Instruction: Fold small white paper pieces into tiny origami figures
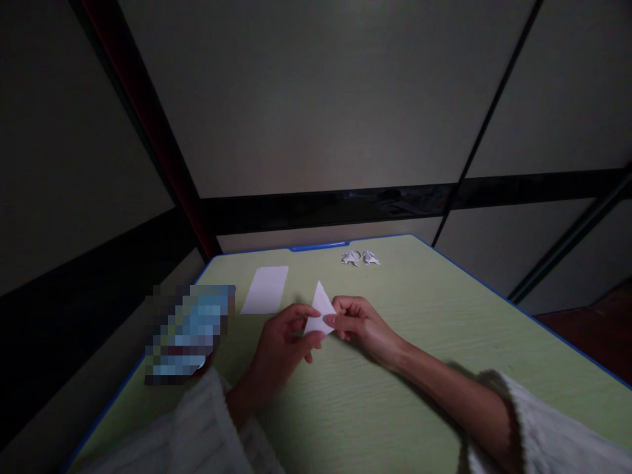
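Between my two hands is a small white piece of folded paper (320, 304), triangular with its point facing away from me. My left hand (286, 336) pinches its lower left part, thumb along the near edge and index finger on the left side. On the right side, my right hand (358, 321) grips it with the thumb on top and the fingers curled behind. The paper is held just over the pale green table (405, 415). Parts of its underside and lower edge are hidden by my fingers.
A flat white sheet of paper (265, 289) lies left of my hands. Two small folded paper figures (351, 258) sit near the far edge. At the left edge is a pixelated, blue-lit object (197, 329). Cabinet panels (316, 99) rise behind the table.
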A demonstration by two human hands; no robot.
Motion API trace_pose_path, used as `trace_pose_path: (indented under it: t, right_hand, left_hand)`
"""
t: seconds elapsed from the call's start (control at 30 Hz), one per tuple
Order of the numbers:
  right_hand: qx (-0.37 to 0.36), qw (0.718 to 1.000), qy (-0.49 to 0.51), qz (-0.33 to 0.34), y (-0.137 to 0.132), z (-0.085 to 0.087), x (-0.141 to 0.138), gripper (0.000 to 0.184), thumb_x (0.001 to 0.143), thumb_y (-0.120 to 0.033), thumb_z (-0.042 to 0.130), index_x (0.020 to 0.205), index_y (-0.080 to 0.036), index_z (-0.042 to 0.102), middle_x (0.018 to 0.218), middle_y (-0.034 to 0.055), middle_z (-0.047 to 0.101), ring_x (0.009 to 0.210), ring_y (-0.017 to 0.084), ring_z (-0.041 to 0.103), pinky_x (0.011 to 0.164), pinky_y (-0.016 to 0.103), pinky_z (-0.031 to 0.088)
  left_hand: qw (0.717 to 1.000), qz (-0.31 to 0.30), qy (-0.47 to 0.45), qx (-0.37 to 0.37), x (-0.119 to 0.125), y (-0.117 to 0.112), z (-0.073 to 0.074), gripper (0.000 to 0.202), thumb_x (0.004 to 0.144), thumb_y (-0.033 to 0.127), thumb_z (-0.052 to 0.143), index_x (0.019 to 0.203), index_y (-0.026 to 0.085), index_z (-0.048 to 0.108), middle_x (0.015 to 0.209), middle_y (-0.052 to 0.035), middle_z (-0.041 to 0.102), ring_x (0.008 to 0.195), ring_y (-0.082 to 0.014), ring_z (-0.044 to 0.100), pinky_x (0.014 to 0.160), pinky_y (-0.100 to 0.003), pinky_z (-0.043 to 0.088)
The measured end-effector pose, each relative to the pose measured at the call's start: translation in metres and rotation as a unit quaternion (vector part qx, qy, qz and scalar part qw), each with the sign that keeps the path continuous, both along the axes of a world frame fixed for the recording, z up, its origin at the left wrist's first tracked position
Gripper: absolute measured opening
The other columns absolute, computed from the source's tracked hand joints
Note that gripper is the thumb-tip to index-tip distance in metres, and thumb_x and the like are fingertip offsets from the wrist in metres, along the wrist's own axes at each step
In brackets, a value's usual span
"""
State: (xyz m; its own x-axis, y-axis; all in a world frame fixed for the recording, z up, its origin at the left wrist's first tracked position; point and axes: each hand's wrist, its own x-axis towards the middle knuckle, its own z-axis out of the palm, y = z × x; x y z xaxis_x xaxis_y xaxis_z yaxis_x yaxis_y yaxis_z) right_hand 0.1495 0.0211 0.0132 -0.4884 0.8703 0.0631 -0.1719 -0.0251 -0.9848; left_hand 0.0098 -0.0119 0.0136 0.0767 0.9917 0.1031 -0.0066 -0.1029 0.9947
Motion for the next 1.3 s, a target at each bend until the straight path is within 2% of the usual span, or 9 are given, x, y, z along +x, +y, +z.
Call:
trace_pose_path:
  t: [0.07,0.13,0.3,0.4,0.63,0.8,0.97,1.1,1.3]
  right_hand:
    - [-0.026,0.999,0.025,-0.016,0.001,0.0,-0.001,0.024,0.061,-0.028,0.059,0.051,-0.013,0.042,0.041,-0.0057,0.043,0.038,0.003,0.033,0.04,0.018,0.02]
    - [-0.047,0.997,0.047,-0.027,0.002,0.0,-0.001,0.022,0.06,-0.027,0.059,0.053,-0.013,0.044,0.042,-0.0044,0.046,0.039,0.004,0.038,0.043,0.018,0.024]
    - [-0.082,0.994,0.063,-0.029,0.002,0.002,-0.001,0.018,0.057,-0.021,0.059,0.05,-0.011,0.045,0.042,-0.0033,0.047,0.04,0.004,0.04,0.045,0.018,0.026]
    - [-0.095,0.994,0.056,-0.006,0.001,0.001,-0.002,0.015,0.055,-0.017,0.058,0.048,-0.011,0.046,0.041,-0.0031,0.047,0.04,0.004,0.04,0.045,0.018,0.026]
    - [-0.09,0.994,0.066,0.001,-0.001,0.0,-0.005,0.019,0.053,-0.024,0.065,0.056,-0.011,0.052,0.044,-0.0039,0.049,0.038,0.004,0.037,0.04,0.018,0.022]
    - [-0.065,0.995,0.07,-0.038,0.0,0.001,-0.003,0.02,0.046,-0.021,0.07,0.052,-0.009,0.056,0.045,-0.0026,0.053,0.04,0.004,0.042,0.042,0.017,0.026]
    - [-0.094,0.988,0.117,0.037,0.003,0.001,0.0,0.018,0.049,-0.02,0.069,0.063,-0.01,0.063,0.053,-0.001,0.059,0.044,0.003,0.045,0.044,0.016,0.031]
    - [-0.13,0.974,0.145,0.112,0.002,0.0,0.001,0.02,0.051,-0.022,0.068,0.067,-0.011,0.064,0.058,0.0008,0.061,0.047,0.004,0.048,0.047,0.016,0.035]
    - [-0.093,0.976,0.15,0.127,0.002,-0.002,0.003,0.017,0.053,-0.016,0.067,0.069,-0.012,0.065,0.057,-0.0007,0.059,0.049,0.003,0.049,0.047,0.014,0.035]
  left_hand:
    - [1.0,-0.002,-0.026,0.005,-0.002,0.001,0.002,0.012,0.061,0.018,0.052,0.071,0.014,0.057,0.046,0.0042,0.052,0.041,-0.0068,0.046,0.036,-0.016,0.038]
    - [0.999,-0.008,-0.035,0.011,-0.004,0.001,0.002,0.016,0.062,0.016,0.05,0.072,0.015,0.062,0.045,0.0036,0.053,0.041,-0.0072,0.046,0.039,-0.017,0.04]
    - [0.998,0.04,0.041,0.014,-0.002,0.001,0.0,0.02,0.055,0.01,0.054,0.071,0.017,0.066,0.055,0.0013,0.06,0.042,-0.0075,0.048,0.039,-0.017,0.039]
    - [0.996,0.056,0.068,0.027,-0.001,0.0,0.001,0.016,0.052,0.008,0.057,0.062,0.016,0.066,0.058,-0.0003,0.062,0.044,-0.009,0.051,0.039,-0.017,0.039]
    - [0.993,-0.01,0.09,0.072,-0.002,-0.003,0.005,0.014,0.058,0.01,0.054,0.05,0.017,0.064,0.05,0.0014,0.056,0.039,-0.0071,0.047,0.038,-0.017,0.038]
    - [0.997,-0.013,0.046,0.052,-0.002,0.003,0.003,0.015,0.061,0.018,0.055,0.048,0.015,0.062,0.063,-0.0011,0.055,0.045,-0.0075,0.048,0.038,-0.017,0.039]
    - [0.998,-0.054,0.014,0.008,-0.002,0.003,0.005,0.021,0.058,0.022,0.059,0.039,0.015,0.058,0.052,0.001,0.05,0.047,-0.0085,0.047,0.043,-0.018,0.04]
    - [0.997,-0.074,-0.002,-0.01,-0.002,-0.001,0.005,0.02,0.058,0.024,0.06,0.04,0.014,0.058,0.054,-0.0002,0.055,0.047,-0.0092,0.048,0.044,-0.019,0.04]
    - [0.996,-0.034,-0.063,-0.043,-0.005,0.002,-0.004,0.012,0.055,0.023,0.064,0.049,0.014,0.059,0.046,0.0019,0.055,0.044,-0.0084,0.048,0.045,-0.019,0.037]
